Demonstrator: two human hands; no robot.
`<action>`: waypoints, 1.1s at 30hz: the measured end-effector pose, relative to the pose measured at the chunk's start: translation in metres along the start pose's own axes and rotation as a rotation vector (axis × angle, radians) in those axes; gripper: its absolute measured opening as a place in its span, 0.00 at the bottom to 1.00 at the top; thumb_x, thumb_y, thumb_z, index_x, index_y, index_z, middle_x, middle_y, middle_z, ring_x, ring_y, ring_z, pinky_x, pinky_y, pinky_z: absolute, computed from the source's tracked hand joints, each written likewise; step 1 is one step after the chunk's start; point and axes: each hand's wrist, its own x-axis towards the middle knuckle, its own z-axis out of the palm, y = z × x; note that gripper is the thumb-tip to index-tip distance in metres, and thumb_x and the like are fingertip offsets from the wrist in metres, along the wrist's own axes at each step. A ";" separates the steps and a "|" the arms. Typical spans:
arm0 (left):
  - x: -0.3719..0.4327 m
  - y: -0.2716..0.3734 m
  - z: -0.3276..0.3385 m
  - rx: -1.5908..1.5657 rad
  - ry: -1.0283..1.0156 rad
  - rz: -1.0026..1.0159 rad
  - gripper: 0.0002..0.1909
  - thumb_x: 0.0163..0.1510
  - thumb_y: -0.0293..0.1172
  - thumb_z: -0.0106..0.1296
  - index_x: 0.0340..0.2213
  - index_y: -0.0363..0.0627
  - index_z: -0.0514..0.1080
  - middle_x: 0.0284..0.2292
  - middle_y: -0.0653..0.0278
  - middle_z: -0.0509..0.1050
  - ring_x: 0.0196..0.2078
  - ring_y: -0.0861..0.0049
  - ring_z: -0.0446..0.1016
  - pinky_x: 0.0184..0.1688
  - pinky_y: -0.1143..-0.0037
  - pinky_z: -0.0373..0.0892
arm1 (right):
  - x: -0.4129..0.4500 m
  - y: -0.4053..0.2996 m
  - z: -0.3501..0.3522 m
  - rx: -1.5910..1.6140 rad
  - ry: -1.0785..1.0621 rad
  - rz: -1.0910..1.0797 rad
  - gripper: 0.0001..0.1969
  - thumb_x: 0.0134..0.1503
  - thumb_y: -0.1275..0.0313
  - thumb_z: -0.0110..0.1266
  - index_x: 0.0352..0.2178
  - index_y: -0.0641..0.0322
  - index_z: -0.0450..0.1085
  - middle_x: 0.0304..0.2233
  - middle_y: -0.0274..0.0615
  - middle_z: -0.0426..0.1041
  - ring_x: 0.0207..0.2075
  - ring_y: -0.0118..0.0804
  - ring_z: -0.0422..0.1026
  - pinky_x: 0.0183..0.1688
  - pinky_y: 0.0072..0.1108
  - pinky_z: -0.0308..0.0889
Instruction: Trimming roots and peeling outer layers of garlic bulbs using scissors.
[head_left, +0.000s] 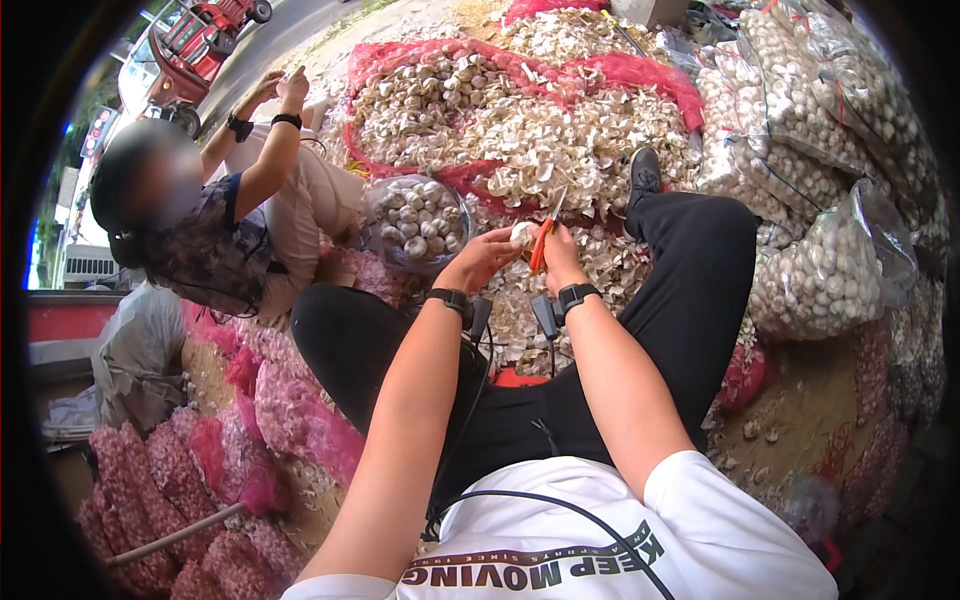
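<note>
My left hand (482, 259) grips a white garlic bulb (523, 235) between thumb and fingers. Right beside it, my right hand (561, 255) holds a pair of scissors (543, 238) with orange handles, the metal blades pointing up and away from me. Whether the blades touch the bulb is hard to tell. Both hands are above a thick layer of loose garlic skins (525, 300) between my legs. Just left of the hands stands a round tub lined with clear plastic (373, 225), filled with garlic bulbs (416, 217).
A red mesh sheet (637, 71) ahead carries garlic bulbs (457, 82) and skins. On the right are stacked clear bags of garlic (814, 277). A co-worker (217, 210) sits at left with both hands raised. Pink mesh sacks (300, 420) lie behind on the left.
</note>
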 end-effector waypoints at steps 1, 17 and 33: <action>0.000 -0.001 -0.002 0.001 0.002 0.000 0.23 0.55 0.21 0.53 0.53 0.36 0.66 0.49 0.61 0.72 0.51 0.76 0.71 0.55 0.77 0.66 | 0.000 0.000 0.000 0.081 0.014 0.045 0.17 0.55 0.70 0.59 0.46 0.57 0.65 0.33 0.33 0.73 0.31 0.29 0.74 0.31 0.20 0.68; 0.004 -0.001 0.000 0.101 0.065 0.022 0.23 0.59 0.29 0.51 0.55 0.45 0.64 0.48 0.64 0.72 0.49 0.72 0.71 0.51 0.73 0.68 | -0.009 -0.002 0.012 -0.113 0.016 -0.158 0.24 0.49 0.76 0.64 0.48 0.62 0.64 0.35 0.33 0.71 0.33 0.25 0.69 0.34 0.20 0.67; 0.012 -0.005 -0.012 -0.428 0.320 0.042 0.18 0.61 0.37 0.47 0.48 0.39 0.63 0.47 0.52 0.70 0.48 0.64 0.73 0.50 0.70 0.73 | 0.000 0.001 0.009 -0.244 -0.208 -0.243 0.23 0.52 0.76 0.61 0.50 0.65 0.66 0.34 0.31 0.74 0.34 0.22 0.72 0.37 0.16 0.67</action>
